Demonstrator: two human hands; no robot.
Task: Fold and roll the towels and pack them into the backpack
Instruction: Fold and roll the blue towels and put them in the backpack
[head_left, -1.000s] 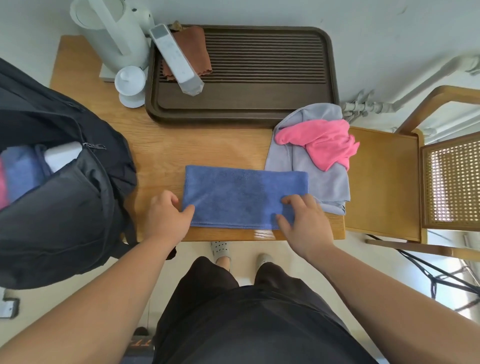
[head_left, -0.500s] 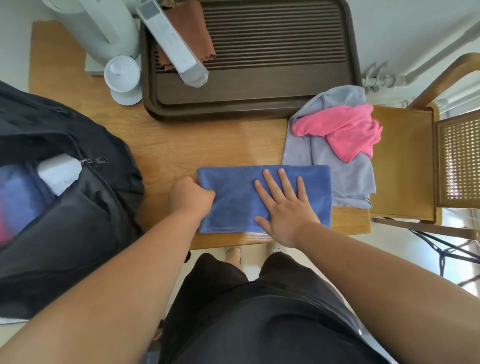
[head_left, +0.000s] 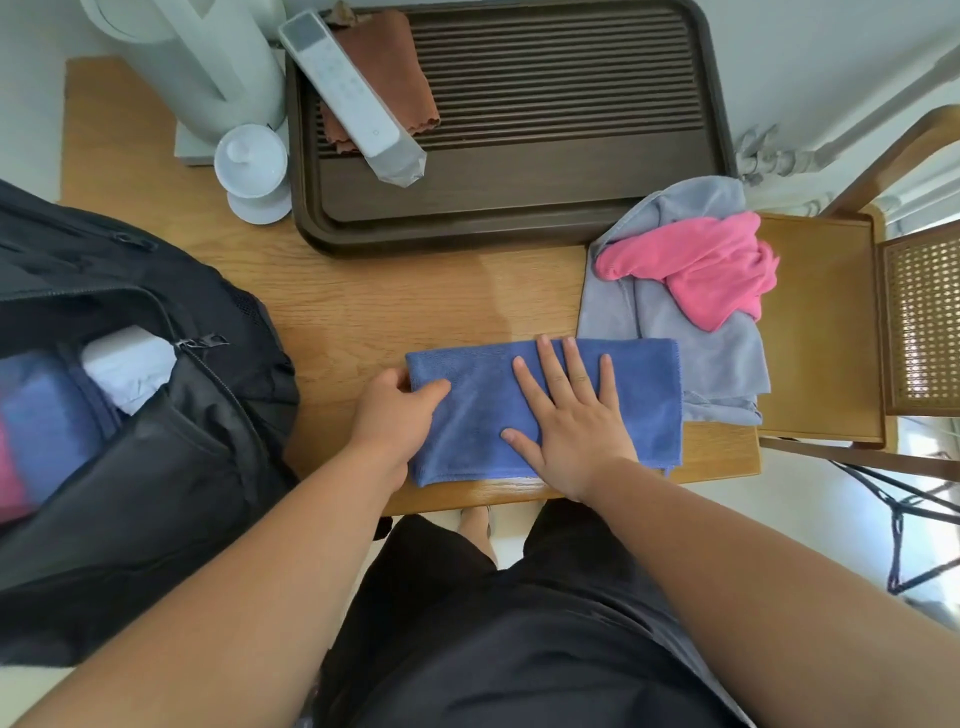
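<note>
A folded blue towel (head_left: 644, 395) lies flat near the front edge of the wooden table (head_left: 395, 306). My left hand (head_left: 397, 415) pinches the towel's left end, thumb on top. My right hand (head_left: 571, 415) presses flat on the towel's middle with fingers spread. A crumpled pink towel (head_left: 701, 270) sits on a grey towel (head_left: 717, 358) at the table's right end. The black backpack (head_left: 156, 467) stands open at the left, with rolled blue, white and pink towels inside.
A dark slatted tray (head_left: 571, 192) at the back holds a brown cloth (head_left: 400, 78) and a white remote-like device (head_left: 353, 98). A white kettle (head_left: 208, 57) and lidded cup (head_left: 254, 166) stand at back left. A wooden chair (head_left: 831, 322) adjoins the table's right side.
My right hand went from the towel's near right corner to lying flat on its middle. My left hand closed on the left end. The camera view shifted closer.
</note>
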